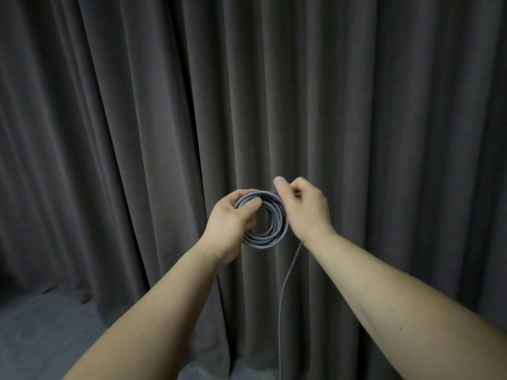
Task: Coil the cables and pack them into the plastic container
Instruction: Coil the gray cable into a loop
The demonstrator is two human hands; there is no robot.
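two bare forearms reach up from the bottom of the frame. just right of centre, the left hand [233,215] grips a grey braided cable [270,223] wound into a coil, thumb across its loops. the right hand [304,207] pinches the coil's upper right edge, a loose strand hanging down. behind hangs a dark pleated curtain [137,119], with grey floor [41,333] lower left.

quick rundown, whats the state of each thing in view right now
cable coil: wound in several loops, held up in the air
loose cable tail: uncoiled, hanging down out of frame
left hand: grips the coil's left side
right hand: pinches the cable at the coil's upper right
curtain: drawn closed
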